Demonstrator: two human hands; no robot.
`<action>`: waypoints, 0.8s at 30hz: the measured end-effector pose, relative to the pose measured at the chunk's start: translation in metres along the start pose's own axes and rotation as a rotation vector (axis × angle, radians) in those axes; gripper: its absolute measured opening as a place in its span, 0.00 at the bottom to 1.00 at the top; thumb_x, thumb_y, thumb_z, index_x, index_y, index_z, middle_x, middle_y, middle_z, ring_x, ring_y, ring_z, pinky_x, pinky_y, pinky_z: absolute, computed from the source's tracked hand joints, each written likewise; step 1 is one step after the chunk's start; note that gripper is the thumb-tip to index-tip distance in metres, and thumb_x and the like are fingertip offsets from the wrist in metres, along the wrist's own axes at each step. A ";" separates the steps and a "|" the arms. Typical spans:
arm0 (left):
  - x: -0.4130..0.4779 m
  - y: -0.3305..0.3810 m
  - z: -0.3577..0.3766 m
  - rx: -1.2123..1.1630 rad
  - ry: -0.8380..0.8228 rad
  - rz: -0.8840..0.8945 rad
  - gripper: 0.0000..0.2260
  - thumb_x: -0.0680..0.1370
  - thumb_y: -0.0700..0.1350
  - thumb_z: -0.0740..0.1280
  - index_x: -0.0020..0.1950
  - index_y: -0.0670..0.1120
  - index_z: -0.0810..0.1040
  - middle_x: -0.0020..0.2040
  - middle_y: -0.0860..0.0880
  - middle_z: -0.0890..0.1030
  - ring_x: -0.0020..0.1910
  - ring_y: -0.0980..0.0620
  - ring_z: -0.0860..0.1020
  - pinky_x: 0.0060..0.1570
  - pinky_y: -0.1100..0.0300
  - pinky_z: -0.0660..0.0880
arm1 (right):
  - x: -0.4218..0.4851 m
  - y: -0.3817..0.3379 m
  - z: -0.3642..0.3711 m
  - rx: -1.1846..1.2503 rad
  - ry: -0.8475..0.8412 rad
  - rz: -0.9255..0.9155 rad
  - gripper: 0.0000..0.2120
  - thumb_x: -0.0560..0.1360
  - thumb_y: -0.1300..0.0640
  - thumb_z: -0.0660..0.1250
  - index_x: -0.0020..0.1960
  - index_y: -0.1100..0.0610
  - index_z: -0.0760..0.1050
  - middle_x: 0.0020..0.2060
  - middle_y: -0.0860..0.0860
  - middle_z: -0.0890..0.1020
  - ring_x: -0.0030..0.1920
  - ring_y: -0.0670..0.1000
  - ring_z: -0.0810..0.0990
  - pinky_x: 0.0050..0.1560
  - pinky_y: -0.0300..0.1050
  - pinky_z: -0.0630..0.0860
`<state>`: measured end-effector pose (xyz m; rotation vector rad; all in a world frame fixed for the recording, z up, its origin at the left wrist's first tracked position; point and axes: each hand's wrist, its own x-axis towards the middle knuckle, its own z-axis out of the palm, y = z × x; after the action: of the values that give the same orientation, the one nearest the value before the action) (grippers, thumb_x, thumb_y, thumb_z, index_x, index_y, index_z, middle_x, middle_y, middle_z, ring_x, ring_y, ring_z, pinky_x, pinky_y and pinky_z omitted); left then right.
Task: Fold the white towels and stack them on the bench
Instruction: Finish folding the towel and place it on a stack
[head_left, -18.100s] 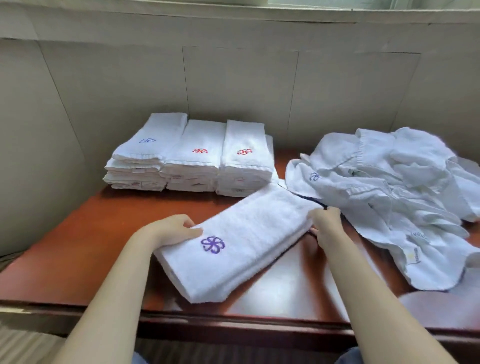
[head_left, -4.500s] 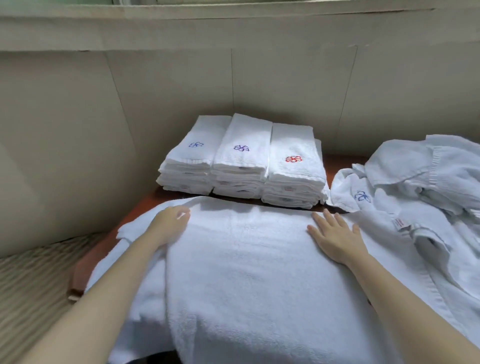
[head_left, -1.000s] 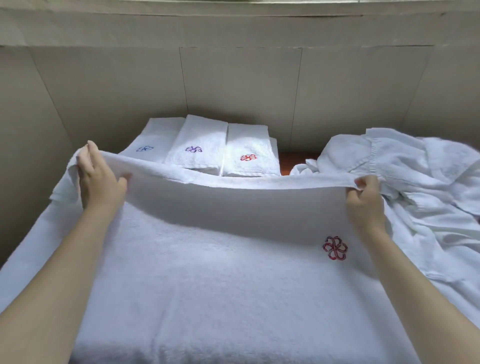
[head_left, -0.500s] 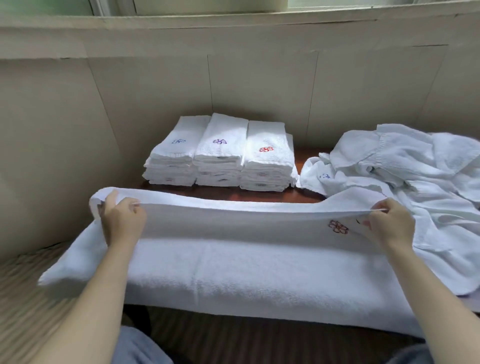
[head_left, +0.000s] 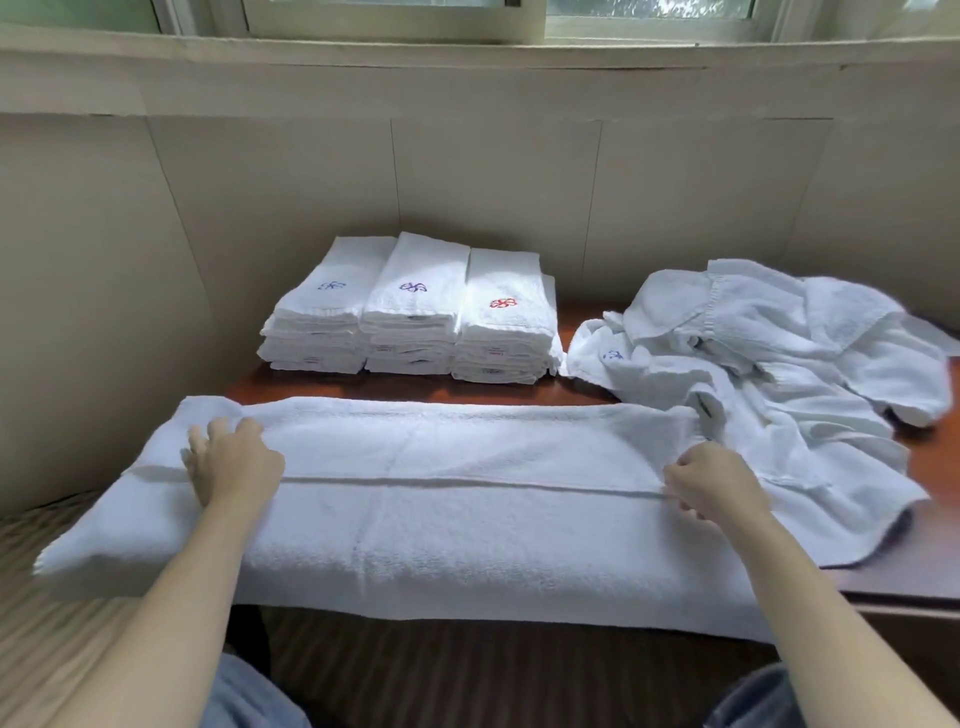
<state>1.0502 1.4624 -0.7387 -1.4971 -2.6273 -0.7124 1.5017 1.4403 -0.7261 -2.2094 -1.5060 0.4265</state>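
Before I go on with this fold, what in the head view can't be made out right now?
- Right hand fingers: curled under, the grip on the long towel is hidden by the hand.
- Labels on the folded stacks: too small to read.
- Unfolded pile: overlapping, count unclear; cut off at the right edge.
- Bench front: covered by the long towel.

Beige panelled wall (head_left: 493, 171) under window (head_left: 395, 15)

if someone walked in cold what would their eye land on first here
First, the long white towel folded into a strip across the near edge of the bench, left hand resting on it, right hand pinching its edge. Behind it sit three neat stacks of folded towels against the wall, and a rumpled towel heap fills the right.
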 end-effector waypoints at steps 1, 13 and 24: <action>-0.002 0.009 0.003 -0.063 -0.017 0.113 0.20 0.73 0.32 0.59 0.65 0.40 0.75 0.68 0.39 0.69 0.70 0.40 0.61 0.69 0.47 0.59 | -0.002 -0.005 0.002 -0.056 0.065 -0.064 0.14 0.71 0.63 0.59 0.26 0.59 0.67 0.24 0.53 0.73 0.31 0.57 0.74 0.28 0.41 0.64; 0.007 0.034 0.017 0.296 -0.439 -0.099 0.29 0.79 0.65 0.42 0.78 0.57 0.45 0.79 0.48 0.45 0.76 0.41 0.47 0.70 0.34 0.47 | 0.001 -0.055 0.048 -0.393 -0.107 -0.434 0.19 0.81 0.45 0.52 0.66 0.52 0.69 0.62 0.54 0.73 0.62 0.58 0.71 0.61 0.50 0.66; -0.021 0.139 0.032 0.129 -0.339 0.407 0.14 0.79 0.43 0.54 0.61 0.45 0.73 0.61 0.44 0.71 0.59 0.43 0.71 0.58 0.51 0.71 | 0.027 -0.039 0.043 -0.425 -0.206 -0.271 0.21 0.81 0.45 0.50 0.70 0.53 0.64 0.74 0.59 0.58 0.74 0.63 0.55 0.72 0.58 0.54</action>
<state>1.1821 1.5182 -0.7206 -2.1757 -2.3830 -0.2675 1.4597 1.4860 -0.7433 -2.2672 -2.1416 0.2707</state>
